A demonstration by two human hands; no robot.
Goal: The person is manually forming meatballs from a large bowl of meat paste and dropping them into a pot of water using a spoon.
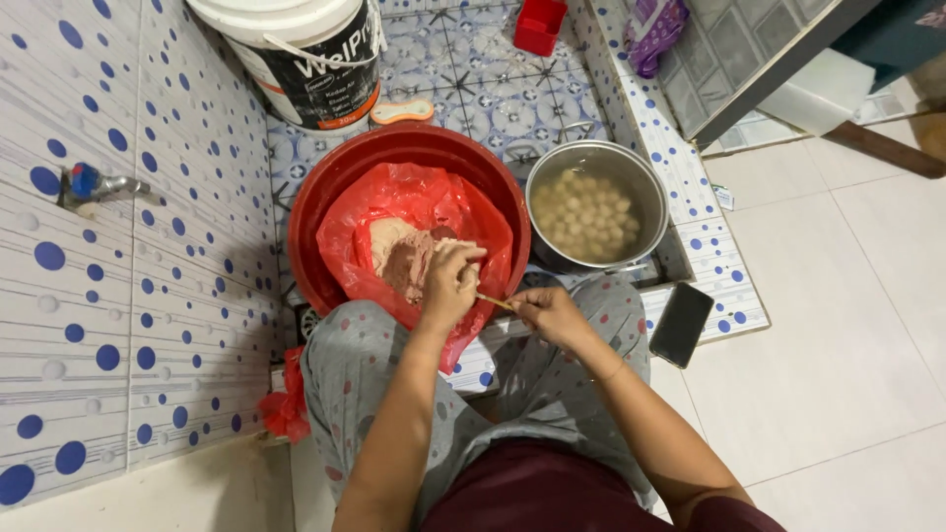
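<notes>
The left hand point(449, 284) is closed around a lump of paste point(455, 248), squeezing it so a pale bit shows above the fist. The right hand point(548, 311) pinches a thin spoon point(495, 301) by its handle, the tip pointing at the left fist and nearly touching it. The paste looks soft, wet and sticky; it would likely smear or slip if held loosely, so a full fist suits it better than fingertips. The spoon looks light and stiff, best held near the end of its handle as it is now.

Both forearms reach forward over the knees, the left one straight, the right bent inward at the wrist. The left hand hovers over the bag point(418, 232), a red plastic one that holds more pinkish paste and lines a red basin point(329, 187). Just right of the basin stands a metal pot point(637, 177) of water with pale balls point(581, 215) in it. A dark phone point(681, 324) lies on the tiled ledge near the right hand, a white bucket point(305, 54) behind the basin.
</notes>
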